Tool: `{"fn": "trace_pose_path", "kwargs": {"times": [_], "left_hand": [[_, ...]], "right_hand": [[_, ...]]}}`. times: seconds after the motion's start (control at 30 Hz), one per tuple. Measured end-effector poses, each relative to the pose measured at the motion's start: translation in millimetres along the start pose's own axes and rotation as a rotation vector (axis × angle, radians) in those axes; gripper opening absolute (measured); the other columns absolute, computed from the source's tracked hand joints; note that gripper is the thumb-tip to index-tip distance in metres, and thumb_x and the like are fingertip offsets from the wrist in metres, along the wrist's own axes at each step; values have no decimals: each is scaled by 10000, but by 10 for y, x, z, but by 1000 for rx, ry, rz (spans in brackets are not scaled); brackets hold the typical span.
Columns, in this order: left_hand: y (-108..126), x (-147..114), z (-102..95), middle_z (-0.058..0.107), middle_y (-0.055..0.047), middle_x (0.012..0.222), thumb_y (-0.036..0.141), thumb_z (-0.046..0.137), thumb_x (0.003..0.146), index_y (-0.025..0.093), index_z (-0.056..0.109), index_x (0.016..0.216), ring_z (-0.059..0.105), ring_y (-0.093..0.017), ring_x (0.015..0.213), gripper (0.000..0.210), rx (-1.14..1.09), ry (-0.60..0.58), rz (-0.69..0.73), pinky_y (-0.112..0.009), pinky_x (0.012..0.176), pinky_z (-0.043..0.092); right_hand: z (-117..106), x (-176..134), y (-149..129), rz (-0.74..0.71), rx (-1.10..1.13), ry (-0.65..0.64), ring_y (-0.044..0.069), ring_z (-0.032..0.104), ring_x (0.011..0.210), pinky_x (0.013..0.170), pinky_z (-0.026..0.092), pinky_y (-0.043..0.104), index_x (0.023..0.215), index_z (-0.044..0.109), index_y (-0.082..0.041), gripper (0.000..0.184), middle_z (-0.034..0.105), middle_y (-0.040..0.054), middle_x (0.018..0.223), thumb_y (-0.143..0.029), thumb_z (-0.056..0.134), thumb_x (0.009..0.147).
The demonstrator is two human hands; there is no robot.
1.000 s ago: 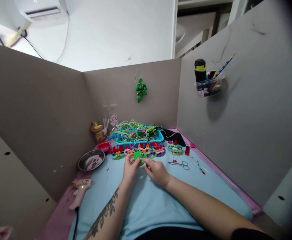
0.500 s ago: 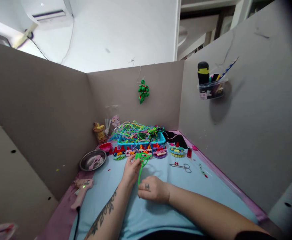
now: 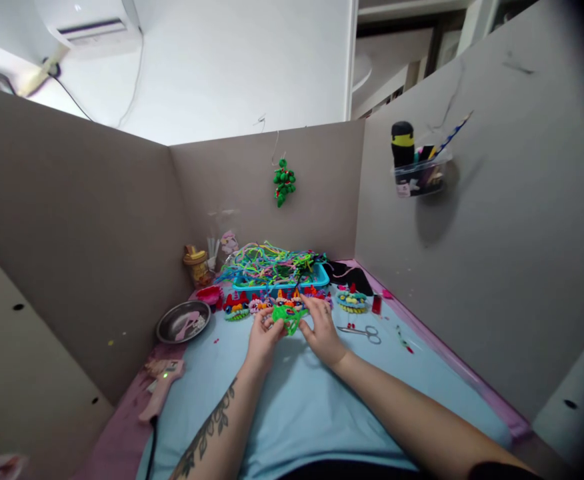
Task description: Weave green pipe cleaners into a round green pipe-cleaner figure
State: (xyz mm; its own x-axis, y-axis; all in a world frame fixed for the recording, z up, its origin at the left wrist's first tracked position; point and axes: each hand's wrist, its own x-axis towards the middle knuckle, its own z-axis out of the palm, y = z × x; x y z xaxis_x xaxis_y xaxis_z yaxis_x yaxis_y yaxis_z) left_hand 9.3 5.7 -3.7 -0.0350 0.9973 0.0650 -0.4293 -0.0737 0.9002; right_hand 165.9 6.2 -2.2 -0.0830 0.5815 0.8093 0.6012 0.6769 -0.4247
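- Well, from my end one bright-green fuzzy bundle (image 3: 287, 319) sits between the two hands, raised over the counter (image 3: 397, 393).
- The left hand (image 3: 263, 337) has its fingers closed on the bundle's left side.
- The right hand (image 3: 322, 333) has fingers parted around its right edge; I can't tell if they touch.
- Just beyond, I count five multicoloured pieces (image 3: 351, 301), some partly hidden, before one blue tray (image 3: 278, 289) of strands.
- One pair of scissors (image 3: 359, 331) lies right; one metal bowl (image 3: 168, 325) sits left.
- One wall-hung box (image 3: 419, 180) bears a label too small to read.
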Motion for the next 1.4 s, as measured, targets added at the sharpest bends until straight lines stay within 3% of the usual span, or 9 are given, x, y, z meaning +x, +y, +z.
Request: {"fn": "trace_pose_path", "kwargs": {"times": [0.13,0.3,0.7,0.87,0.97,1.17,1.4], "left_hand": [[-6,-6,-4,626,2,773,295,776,556,199,481,985,616,-125,655,530,24,-22,13,-265,644,485],[25,-39,29,652,-36,842,282,773,558,203,528,1025,625,-167,733,533,44,-65,2,-289,661,494],[7,-65,51,662,-71,862,229,769,558,159,611,919,607,-185,785,401,142,-147,67,-284,683,477],[-10,-52,58,652,-53,800,239,766,556,161,612,883,602,-176,757,370,202,-102,121,-273,683,464],[-22,-48,52,656,-58,833,243,754,576,171,608,899,604,-180,775,362,208,-100,125,-281,702,462],[-34,-33,33,658,-61,846,214,753,575,170,608,898,603,-175,781,356,204,-97,155,-274,711,450],[-53,-28,27,659,-50,807,217,757,563,175,595,893,609,-180,747,370,174,-95,146,-285,688,458]], "right_hand": [[17,-11,-27,-18,48,-83,239,463,979,880,371,427,1036,624,-248,234,566,79,987,-245,510,831],[29,-2,-4,35,154,-82,218,487,915,832,389,395,877,648,-232,133,586,57,892,-208,537,809],[66,30,72,181,231,-55,210,495,888,808,393,363,805,613,-208,97,555,49,861,-175,533,762],[86,13,43,159,93,85,234,461,980,884,354,402,877,576,-210,171,520,61,953,-193,583,707],[77,-4,28,126,-18,125,235,450,952,878,344,415,822,610,-220,115,498,57,932,-201,592,711],[62,7,19,83,-16,60,216,471,844,790,376,384,723,628,-210,82,582,45,792,-162,566,744],[64,0,-14,66,113,-8,201,502,819,766,403,365,772,672,-224,136,618,42,753,-218,541,811]]}}
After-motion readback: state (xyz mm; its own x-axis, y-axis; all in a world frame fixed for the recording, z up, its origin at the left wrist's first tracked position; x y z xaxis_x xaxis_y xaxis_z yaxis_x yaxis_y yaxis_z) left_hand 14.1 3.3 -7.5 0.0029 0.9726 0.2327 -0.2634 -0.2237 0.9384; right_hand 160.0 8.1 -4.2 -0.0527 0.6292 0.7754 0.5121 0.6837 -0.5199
